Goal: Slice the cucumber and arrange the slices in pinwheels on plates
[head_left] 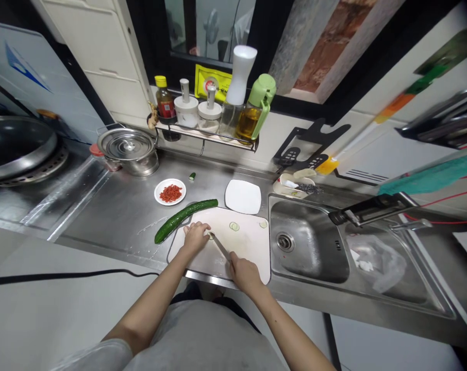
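Observation:
My right hand (244,272) is wrapped round the handle of a knife (220,248), its blade slanting up and left over a white cutting board (252,252). My left hand (196,237) is closed, fingertips at a small pale cucumber slice (211,236) beside the blade's tip; the fingers partly hide it. Further right on the board lie overlapping cucumber slices (234,226) and another thin piece (263,224). A long whole cucumber (185,216) rests across the board's upper left edge and the counter.
Behind the board are a white plate (243,197), a dish of small red pieces (170,192) and a cucumber end (192,176). A steel pot (131,152) stands back left, below a seasoning rack (206,138). The sink (311,239) adjoins the board's right side.

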Demonstrator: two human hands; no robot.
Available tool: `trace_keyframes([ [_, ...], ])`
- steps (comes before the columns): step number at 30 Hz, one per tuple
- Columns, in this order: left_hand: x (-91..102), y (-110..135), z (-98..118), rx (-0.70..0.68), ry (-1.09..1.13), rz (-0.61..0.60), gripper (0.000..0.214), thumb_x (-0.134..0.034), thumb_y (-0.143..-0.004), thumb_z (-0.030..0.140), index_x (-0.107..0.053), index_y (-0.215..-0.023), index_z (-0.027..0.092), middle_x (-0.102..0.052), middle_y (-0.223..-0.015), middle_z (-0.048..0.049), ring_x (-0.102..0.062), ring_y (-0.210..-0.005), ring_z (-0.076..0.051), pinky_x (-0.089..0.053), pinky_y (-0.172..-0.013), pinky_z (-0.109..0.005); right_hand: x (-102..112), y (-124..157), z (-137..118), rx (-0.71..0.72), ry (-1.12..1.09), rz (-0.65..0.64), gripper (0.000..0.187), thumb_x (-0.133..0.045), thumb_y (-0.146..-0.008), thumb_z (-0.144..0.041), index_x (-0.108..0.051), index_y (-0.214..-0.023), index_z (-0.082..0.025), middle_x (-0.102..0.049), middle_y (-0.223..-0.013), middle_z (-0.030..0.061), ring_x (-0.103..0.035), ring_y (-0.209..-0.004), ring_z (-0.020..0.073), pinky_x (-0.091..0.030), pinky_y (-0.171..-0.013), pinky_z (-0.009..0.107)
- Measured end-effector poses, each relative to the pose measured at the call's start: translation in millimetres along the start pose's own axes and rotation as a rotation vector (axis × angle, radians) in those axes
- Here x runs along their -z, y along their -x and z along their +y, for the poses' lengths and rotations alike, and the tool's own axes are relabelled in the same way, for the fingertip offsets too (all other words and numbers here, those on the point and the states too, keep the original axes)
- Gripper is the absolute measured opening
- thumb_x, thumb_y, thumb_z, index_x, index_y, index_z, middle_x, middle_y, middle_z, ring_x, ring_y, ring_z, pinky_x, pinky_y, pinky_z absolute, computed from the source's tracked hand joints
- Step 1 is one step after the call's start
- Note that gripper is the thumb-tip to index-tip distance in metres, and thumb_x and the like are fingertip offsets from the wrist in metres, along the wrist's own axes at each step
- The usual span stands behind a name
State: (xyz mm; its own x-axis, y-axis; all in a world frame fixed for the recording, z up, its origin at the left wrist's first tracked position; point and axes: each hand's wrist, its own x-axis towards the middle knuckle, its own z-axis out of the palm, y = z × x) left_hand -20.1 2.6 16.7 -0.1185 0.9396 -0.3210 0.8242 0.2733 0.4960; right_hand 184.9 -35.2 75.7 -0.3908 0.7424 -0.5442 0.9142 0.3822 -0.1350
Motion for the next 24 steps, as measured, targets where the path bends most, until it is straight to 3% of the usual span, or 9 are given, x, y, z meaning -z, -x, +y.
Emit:
trace_keyframes([
  [14, -3.2, -2, -2, -0.002, 0.004, 0.012, 0.024, -0.059, -0.080, 0.027, -0.065, -0.104, 0.028, -0.061, -0.108, -0.0054, -0.048, -0.108, -0.026, -0.025, -0.092, -0.041, 6, -8, -17, -0.045, 0.021, -0.086, 0.038, -0.032, -0.088, -0.007, -0.047, -0.122, -0.015, -0.069, -0.095, 0.0152, -0.067, -0.092, 0.0264, -0.045, -0.070, 0.032],
  [24, -0.7, -2, -2, -0.007, -0.019, -0.006, 0.027, -0.058, -0.080, 0.025, -0.064, -0.106, 0.028, -0.062, -0.107, -0.0054, -0.047, -0.109, -0.026, -0.025, -0.091, -0.040, 33, -12, -21, -0.046, -0.007, -0.174, 0.034, -0.037, -0.087, -0.008, -0.048, -0.119, -0.015, -0.067, -0.100, 0.0145, -0.066, -0.095, 0.0259, -0.045, -0.069, 0.031],
])
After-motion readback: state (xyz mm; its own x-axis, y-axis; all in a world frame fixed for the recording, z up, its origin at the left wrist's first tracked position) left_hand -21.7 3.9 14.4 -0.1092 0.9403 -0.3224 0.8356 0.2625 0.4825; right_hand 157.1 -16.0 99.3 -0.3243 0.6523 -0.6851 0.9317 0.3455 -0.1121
